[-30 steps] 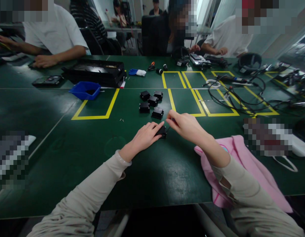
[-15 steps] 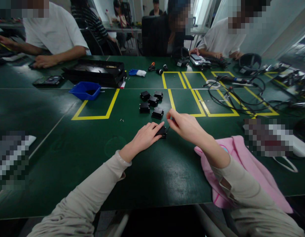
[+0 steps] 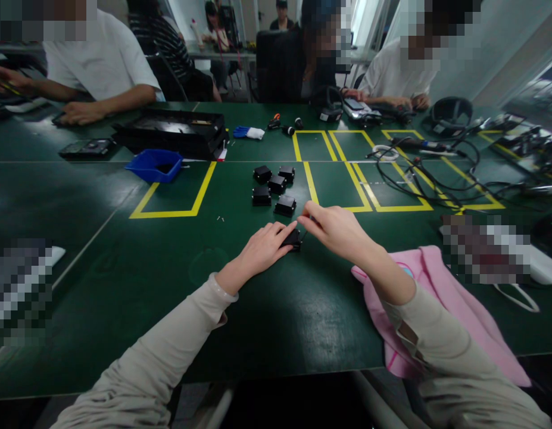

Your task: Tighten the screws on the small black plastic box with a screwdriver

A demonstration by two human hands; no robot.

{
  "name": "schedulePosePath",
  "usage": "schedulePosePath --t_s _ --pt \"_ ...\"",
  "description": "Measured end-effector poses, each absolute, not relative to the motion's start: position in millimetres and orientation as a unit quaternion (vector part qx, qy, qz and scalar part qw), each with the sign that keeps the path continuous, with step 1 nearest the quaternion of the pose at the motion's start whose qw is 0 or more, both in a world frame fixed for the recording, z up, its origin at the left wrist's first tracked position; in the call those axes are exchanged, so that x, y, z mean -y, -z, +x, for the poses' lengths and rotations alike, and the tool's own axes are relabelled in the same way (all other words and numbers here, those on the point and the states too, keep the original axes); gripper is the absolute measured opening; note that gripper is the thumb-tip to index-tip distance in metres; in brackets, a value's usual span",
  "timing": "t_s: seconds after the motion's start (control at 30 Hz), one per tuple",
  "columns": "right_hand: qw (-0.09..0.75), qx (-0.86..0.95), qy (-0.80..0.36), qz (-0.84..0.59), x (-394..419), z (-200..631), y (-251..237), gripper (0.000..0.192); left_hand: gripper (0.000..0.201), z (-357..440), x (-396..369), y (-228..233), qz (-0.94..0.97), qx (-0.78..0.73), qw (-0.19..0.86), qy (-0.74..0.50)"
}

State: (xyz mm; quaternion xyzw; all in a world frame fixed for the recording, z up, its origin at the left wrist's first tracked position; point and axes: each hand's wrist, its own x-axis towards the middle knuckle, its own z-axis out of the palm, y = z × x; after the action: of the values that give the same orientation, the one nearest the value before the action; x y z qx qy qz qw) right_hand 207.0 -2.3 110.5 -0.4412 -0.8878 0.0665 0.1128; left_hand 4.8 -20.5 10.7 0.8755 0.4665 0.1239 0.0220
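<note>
- small black box: mostly covered by left hand, only right end shows
- right hand: fingertips pinched, whatever's in them too small to tell
- pixelated patches at left edge and right: unreadable

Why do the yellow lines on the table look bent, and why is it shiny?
Head view: the wide lens bows the yellow lines and the green table edges; overhead light glares off the table near the left hand, which rests on a small black box.
</note>
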Motion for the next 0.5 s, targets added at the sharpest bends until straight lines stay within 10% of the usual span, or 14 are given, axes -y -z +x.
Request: schedulePosePath --t_s 0.5 --pt "0.117 0.888 -0.046 -0.443 2.2 206.4 -108.4 0.026 0.056 5.4 20.5 -10.7 0.875 -0.469 0.013 -0.119"
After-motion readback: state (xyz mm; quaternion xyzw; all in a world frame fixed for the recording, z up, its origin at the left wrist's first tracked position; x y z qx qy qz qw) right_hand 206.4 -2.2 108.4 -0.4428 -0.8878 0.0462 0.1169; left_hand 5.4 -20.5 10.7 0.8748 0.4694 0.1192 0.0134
